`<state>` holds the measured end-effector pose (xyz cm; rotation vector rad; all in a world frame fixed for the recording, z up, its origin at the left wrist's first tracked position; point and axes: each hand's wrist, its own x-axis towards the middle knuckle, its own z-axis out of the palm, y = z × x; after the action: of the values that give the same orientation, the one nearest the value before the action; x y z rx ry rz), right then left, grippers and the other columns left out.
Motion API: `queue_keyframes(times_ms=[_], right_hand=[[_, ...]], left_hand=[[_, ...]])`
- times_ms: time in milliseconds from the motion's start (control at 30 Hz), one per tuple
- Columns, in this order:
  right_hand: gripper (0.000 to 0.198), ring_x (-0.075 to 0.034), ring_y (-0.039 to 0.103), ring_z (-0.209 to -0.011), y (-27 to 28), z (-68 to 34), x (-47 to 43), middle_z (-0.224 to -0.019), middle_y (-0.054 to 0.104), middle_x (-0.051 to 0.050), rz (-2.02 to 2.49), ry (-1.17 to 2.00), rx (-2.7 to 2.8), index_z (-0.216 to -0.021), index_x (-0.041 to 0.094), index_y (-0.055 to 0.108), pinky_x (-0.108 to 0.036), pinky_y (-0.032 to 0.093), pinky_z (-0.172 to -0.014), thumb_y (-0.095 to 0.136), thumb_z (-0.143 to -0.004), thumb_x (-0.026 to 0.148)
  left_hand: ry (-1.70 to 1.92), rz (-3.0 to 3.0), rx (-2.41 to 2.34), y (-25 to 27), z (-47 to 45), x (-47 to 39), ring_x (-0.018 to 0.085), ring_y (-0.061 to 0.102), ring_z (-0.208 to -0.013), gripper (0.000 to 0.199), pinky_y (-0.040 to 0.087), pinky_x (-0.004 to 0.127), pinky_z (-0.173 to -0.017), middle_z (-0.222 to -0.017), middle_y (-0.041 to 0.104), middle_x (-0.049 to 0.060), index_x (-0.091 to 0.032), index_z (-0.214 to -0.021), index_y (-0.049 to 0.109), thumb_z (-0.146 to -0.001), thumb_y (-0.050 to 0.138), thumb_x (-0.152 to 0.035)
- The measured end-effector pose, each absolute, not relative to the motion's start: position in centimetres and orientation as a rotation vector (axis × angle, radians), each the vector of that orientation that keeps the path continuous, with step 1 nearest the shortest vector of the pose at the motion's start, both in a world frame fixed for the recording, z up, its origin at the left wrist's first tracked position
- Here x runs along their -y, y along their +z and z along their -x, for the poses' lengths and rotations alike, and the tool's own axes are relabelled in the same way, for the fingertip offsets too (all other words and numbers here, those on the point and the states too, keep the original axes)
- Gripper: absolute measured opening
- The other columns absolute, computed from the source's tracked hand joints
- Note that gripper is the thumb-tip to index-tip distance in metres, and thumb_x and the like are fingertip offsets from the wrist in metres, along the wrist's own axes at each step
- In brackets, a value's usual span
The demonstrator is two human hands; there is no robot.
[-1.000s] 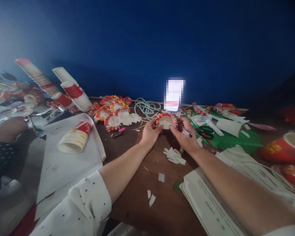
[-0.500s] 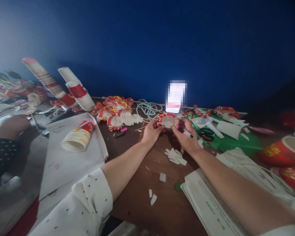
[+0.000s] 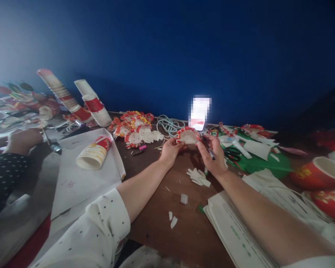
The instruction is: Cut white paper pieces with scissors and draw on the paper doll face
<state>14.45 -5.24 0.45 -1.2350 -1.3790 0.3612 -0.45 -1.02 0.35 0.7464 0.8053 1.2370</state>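
Between my two hands is a cut paper cup [image 3: 188,136], its pale round bottom facing me and its red-and-white strips curled round the rim. My left hand [image 3: 169,152] pinches its left edge. On the right edge, my right hand [image 3: 214,155] grips it and also has a dark pen [image 3: 211,152] tucked along the fingers. Below the hands lies a white paper cutout with finger-like strips [image 3: 198,177]. A lit phone [image 3: 200,113], its screen blurred out, stands just behind the cup.
Cut cups [image 3: 136,124] are heaped left of the phone beside a pale cord [image 3: 170,124]. Nested cups [image 3: 92,153] lie on a white box lid [image 3: 69,201]. Black scissors [image 3: 232,153] rest on green paper [image 3: 277,167]. At far left is another person's hand [image 3: 25,140].
The cut cup is tilted up a little more toward me, and the pen in my right hand now points more downward. The whole view has shifted slightly.
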Motion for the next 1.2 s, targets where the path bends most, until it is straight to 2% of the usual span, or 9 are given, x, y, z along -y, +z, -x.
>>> queue_keyframes(times_ms=[333,533,767,1200], right_hand=[[0.037,-0.023,0.065,-0.086,-0.1,-15.1,4.9,-0.099,0.067,-0.009,1.341,0.193,1.432,-0.115,0.019,0.051,-0.044,0.05,-0.084,0.059,-0.081,0.028],[0.035,-0.023,0.064,-0.087,0.1,-15.0,5.1,-0.101,0.066,-0.009,1.327,0.191,1.438,-0.115,0.02,0.052,-0.044,0.051,-0.084,0.058,-0.084,0.035],[0.042,-0.022,0.064,-0.089,0.1,-14.7,5.4,-0.105,0.065,-0.009,1.28,0.301,1.421,-0.117,0.02,0.051,-0.041,0.051,-0.083,0.062,-0.084,0.043],[0.033,-0.021,0.064,-0.078,0.9,-14.6,5.7,-0.091,0.068,-0.006,1.368,0.304,1.454,-0.107,0.021,0.053,-0.038,0.051,-0.073,0.062,-0.082,0.04]], left_hand=[[1.26,-0.77,-0.848,0.0,0.6,0.8,0.009,0.063,-0.067,0.024,0.052,0.027,-0.076,-0.072,0.065,-0.002,-0.015,-0.084,0.062,-0.063,0.074,-0.013],[1.266,-0.763,-0.814,0.1,0.5,1.0,0.009,0.062,-0.065,0.023,0.051,0.027,-0.074,-0.072,0.065,-0.002,-0.015,-0.084,0.062,-0.064,0.073,-0.012],[1.242,-0.773,-0.812,0.5,0.5,1.4,0.01,0.063,-0.069,0.026,0.052,0.027,-0.076,-0.073,0.065,-0.002,-0.014,-0.086,0.062,-0.063,0.075,-0.015],[1.175,-0.812,-0.79,0.2,0.1,1.5,0.01,0.064,-0.068,0.025,0.054,0.026,-0.073,-0.076,0.067,-0.001,-0.014,-0.089,0.064,-0.065,0.074,-0.014]])
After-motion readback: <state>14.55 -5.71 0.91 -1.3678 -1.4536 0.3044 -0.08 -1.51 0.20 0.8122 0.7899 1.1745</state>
